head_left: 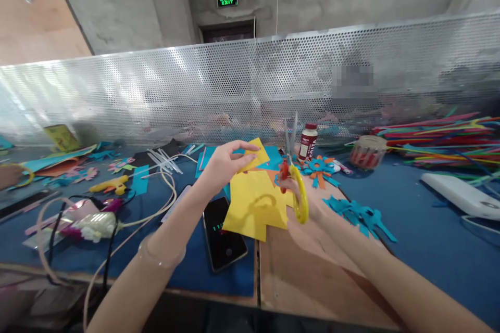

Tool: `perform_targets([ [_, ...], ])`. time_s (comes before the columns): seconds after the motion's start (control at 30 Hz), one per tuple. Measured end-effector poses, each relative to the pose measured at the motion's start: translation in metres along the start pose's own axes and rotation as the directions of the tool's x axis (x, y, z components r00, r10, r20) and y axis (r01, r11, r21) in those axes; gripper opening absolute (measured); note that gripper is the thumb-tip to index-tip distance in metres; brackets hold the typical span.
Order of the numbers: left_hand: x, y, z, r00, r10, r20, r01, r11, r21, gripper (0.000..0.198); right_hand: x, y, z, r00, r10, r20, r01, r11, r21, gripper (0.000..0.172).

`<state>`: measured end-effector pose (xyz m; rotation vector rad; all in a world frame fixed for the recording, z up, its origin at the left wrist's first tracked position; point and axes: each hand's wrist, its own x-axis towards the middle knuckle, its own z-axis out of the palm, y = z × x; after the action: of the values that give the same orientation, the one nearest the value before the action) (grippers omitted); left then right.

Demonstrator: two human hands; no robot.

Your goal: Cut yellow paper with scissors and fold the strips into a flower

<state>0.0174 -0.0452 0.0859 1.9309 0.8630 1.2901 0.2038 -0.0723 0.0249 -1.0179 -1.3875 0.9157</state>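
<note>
My left hand (230,158) pinches a small folded-looking piece of yellow paper (258,153) between thumb and fingers. In my right hand (295,187) is a pair of scissors (300,195) with yellow and red handles, its blades pointing up and slightly parted. The blades are apart from the held paper. Beneath the hands lie larger yellow sheets (250,213), overlapping each other, with a shadow across them. Blue paper (275,155) shows behind the held piece. A black phone (224,242) lies partly under the yellow sheets.
A perforated metal screen (234,83) runs along the back. Close by stand a brown-and-white bottle (308,143) and a clear jar (367,152). Blue paper cutouts (363,216), colourful pipe cleaners (441,138) and a white device (461,195) lie right. A yellow glue gun (111,184) and cables lie left.
</note>
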Motion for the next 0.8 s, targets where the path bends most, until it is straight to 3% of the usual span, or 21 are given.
perform_targets([
  [0.17,0.018,-0.023,-0.003,0.997,0.062,-0.054,-0.062,0.998,0.006,0.029,0.001,0.0,0.007,0.994,0.049,0.1,-0.048,0.999,-0.012,0.017],
  [0.27,0.022,-0.03,0.0,0.987,0.127,-0.1,-0.133,0.99,-0.052,0.032,-0.006,-0.002,0.007,0.988,0.114,0.102,-0.104,0.99,-0.1,0.011],
  [0.37,0.025,-0.03,0.0,0.972,0.167,-0.168,-0.184,0.978,-0.094,0.034,-0.011,0.001,0.006,0.983,0.144,0.113,-0.13,0.984,-0.122,0.013],
  [0.5,0.031,-0.021,0.002,0.964,0.171,-0.203,-0.19,0.978,-0.082,0.029,-0.012,0.01,0.006,0.965,0.062,0.256,-0.072,0.997,0.029,0.022],
  [0.63,0.034,-0.01,0.006,0.972,0.159,-0.176,-0.168,0.985,-0.037,0.028,-0.015,0.011,0.007,0.955,0.031,0.295,-0.055,0.996,0.074,0.023],
  [0.8,0.032,-0.007,0.013,0.984,0.164,-0.066,-0.162,0.986,0.032,0.028,-0.016,0.011,0.008,0.954,0.029,0.299,-0.068,0.991,0.119,0.035],
])
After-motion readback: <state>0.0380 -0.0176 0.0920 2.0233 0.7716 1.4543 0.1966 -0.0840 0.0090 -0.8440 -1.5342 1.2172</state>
